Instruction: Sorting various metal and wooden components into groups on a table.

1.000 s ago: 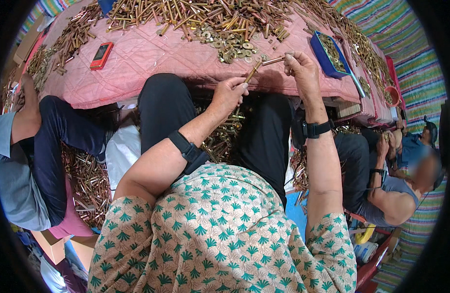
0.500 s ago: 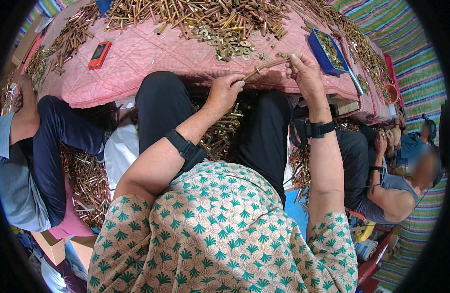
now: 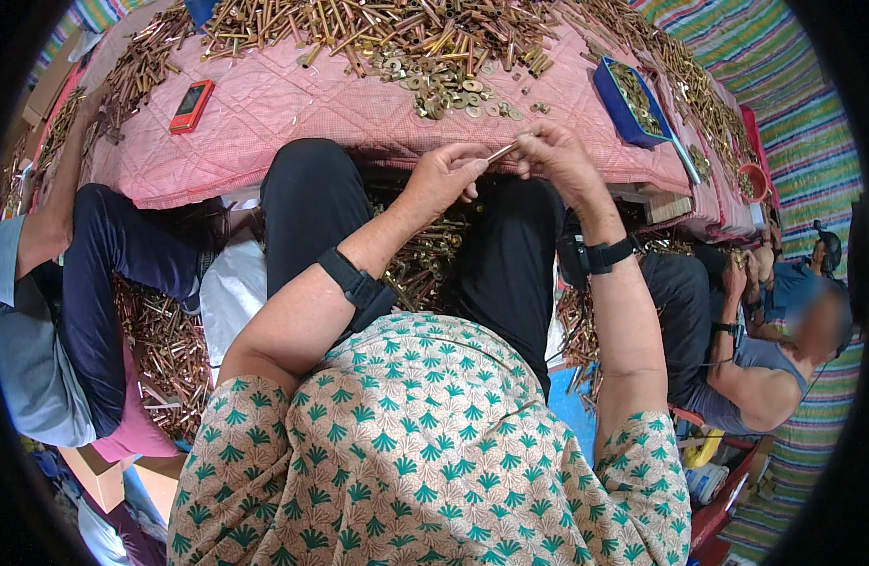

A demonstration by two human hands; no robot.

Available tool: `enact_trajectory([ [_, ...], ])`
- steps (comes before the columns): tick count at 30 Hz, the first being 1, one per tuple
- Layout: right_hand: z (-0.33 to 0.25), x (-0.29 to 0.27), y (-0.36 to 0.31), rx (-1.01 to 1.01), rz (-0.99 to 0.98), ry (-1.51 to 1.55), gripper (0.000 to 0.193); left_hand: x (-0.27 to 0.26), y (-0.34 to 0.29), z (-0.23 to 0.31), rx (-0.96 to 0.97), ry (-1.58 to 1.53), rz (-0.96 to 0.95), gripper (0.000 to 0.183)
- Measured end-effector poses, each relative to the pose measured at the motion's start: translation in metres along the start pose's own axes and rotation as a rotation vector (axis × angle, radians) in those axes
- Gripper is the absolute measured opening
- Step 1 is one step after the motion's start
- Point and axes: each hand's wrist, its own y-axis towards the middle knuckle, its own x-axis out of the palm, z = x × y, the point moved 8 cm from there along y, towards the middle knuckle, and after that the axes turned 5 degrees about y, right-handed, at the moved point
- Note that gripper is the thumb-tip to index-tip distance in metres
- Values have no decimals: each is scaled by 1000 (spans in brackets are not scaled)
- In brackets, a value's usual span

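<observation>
In front of my knees, above the gap between them, my two hands meet at a slim brass-coloured bolt [image 3: 501, 153]. My left hand [image 3: 446, 176] grips its near end between thumb and fingers. The fingertips of my right hand [image 3: 559, 158] pinch its far end. Only a short middle length shows; the rest is hidden by the fingers. Just beyond my hands, flat washers [image 3: 472, 86] and nuts lie loose on the pink quilted cloth [image 3: 264, 132], in front of a big heap of metal sleeves [image 3: 387, 28].
A blue tray [image 3: 645, 139] of small metal parts stands at the right, an orange-red phone-like device [image 3: 191, 107] at the left. More bolts [image 3: 425, 250] lie below, between my knees. People sit on both sides; a hand [image 3: 95, 102] at the left reaches the heap.
My right hand has come left and nearer to my left hand, covering more of the bolt. The left-hand person's arm has reached up to the heap.
</observation>
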Motion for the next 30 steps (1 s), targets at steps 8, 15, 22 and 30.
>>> enact_trajectory([
  [8, -3, 0, 29, -24, 39, -91, 15, -19, 2, -8, -99, -78, 72, 28],
  [15, -15, -27, 71, -480, 221, -883, 16, -26, 3, -15, -152, -131, 188, 26],
  [22, -7, -25, 64, -478, 172, -860, 12, -21, 2, -16, -163, -147, 168, 26],
  [30, -13, -8, 33, -287, 88, -194, 14, -15, 0, -20, -189, -159, 102, 24],
])
